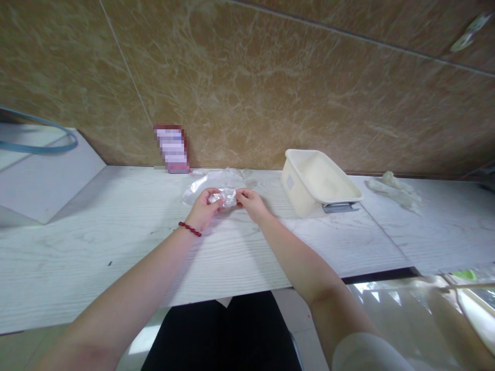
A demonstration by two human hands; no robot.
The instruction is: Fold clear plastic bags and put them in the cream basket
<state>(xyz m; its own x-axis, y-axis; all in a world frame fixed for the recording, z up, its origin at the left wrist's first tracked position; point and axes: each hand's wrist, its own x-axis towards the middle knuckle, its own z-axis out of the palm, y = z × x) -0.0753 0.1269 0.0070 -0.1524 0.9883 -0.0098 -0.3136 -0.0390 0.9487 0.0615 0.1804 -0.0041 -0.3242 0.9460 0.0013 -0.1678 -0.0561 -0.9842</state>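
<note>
A small clear plastic packet (228,197) is held between my two hands above the white wood-grain table. My left hand (207,207), with a red bead bracelet at the wrist, is closed on the packet's left part. The fingers of my right hand (250,202) pinch its right end. Just behind the hands a larger clear plastic bag (209,180) lies flat on the table, partly hidden by them. What is inside the packet is too small to tell.
To the right stands an open cream plastic bin (305,196) with a grey latch. Crumpled clear plastic (396,191) lies farther right. A pixelated red and white item (173,149) leans on the marbled wall. A white box (50,180) stands at left. The table's front edge is near my lap.
</note>
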